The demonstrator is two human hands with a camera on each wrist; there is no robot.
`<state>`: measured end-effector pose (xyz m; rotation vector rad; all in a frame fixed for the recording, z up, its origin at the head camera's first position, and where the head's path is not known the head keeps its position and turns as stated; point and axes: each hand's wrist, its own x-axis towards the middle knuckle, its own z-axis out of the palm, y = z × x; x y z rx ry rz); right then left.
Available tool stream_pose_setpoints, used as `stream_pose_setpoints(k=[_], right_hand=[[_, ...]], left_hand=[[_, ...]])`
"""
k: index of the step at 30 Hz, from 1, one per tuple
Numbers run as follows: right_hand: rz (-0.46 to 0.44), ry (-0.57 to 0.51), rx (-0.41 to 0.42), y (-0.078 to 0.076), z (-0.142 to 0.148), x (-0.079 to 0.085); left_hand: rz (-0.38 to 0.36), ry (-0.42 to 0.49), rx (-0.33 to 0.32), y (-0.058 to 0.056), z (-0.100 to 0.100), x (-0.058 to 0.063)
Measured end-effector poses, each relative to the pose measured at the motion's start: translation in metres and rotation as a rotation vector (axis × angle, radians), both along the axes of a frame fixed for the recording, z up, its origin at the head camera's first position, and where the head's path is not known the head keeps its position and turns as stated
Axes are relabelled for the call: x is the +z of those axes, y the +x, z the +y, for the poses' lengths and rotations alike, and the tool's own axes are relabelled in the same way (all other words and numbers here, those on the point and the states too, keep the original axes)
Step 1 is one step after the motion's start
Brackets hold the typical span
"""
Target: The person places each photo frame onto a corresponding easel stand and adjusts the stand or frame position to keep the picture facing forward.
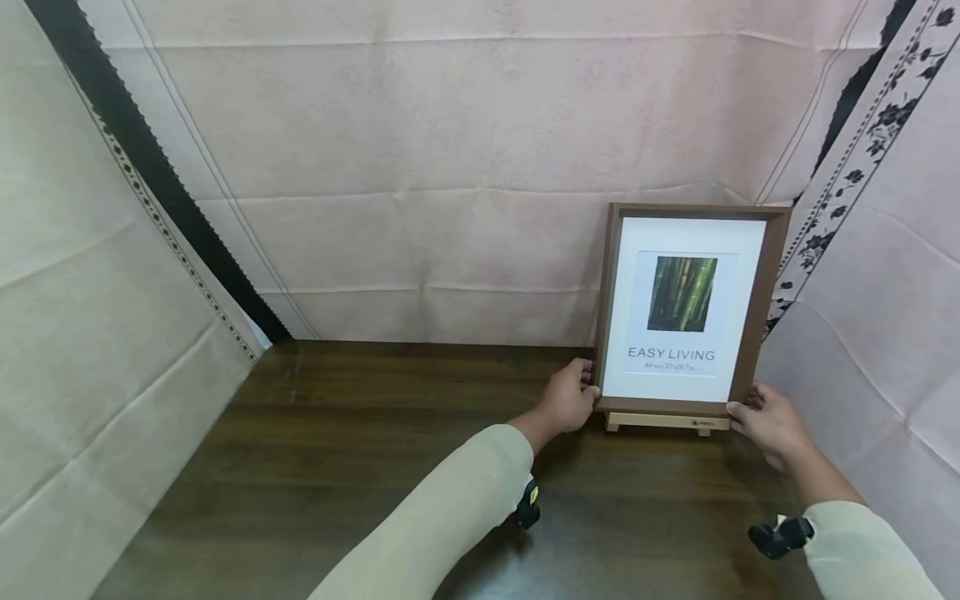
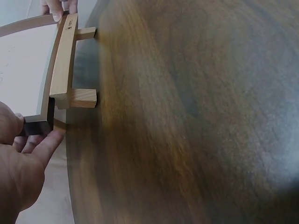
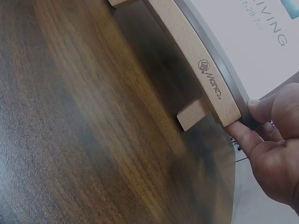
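A brown picture frame (image 1: 752, 333) with a white mat and a small bamboo picture stands upright at the right of the table. Its bottom edge rests on the ledge of a light wooden easel (image 1: 667, 421) with short feet. At the lower left corner of the picture frame, my left hand (image 1: 564, 398) grips the side, thumb in front and fingers curled behind. My right hand (image 1: 776, 427) pinches the lower right corner, thumb on the front edge. In the right wrist view, a fingertip touches the end of the easel ledge (image 3: 201, 60), which bears a printed logo.
The dark wooden table (image 1: 360, 467) reaches back to a pale cloth wall (image 1: 465, 150). Another cloth wall with a floral border (image 1: 855, 175) rises close beside the right hand. A pale cloth (image 1: 97, 350) bounds the left side.
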<state>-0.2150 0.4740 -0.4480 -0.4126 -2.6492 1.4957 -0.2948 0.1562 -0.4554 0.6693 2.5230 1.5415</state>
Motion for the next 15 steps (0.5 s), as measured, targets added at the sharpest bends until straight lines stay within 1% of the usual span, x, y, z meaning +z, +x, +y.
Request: stream_pose_setpoints(k=[3,5,9,12,15], right_hand=[[0.004,-0.007,0.008,-0.001,-0.001,0.001],[0.005,-0.006,0.011,-0.001,-0.002,0.001],[0.000,-0.011,0.017,0.000,-0.003,0.001],[-0.003,-0.018,0.016,0.001,-0.002,0.001],[-0.007,-0.022,0.005,0.002,-0.001,0.001]], left_hand=[[-0.021,-0.013,-0.002,0.001,0.002,-0.001],[-0.060,-0.009,-0.005,0.003,0.004,-0.002],[-0.132,0.043,-0.003,0.007,0.008,-0.006],[-0.143,0.088,0.003,0.009,0.010,-0.009],[-0.151,0.111,0.007,0.009,0.013,-0.011]])
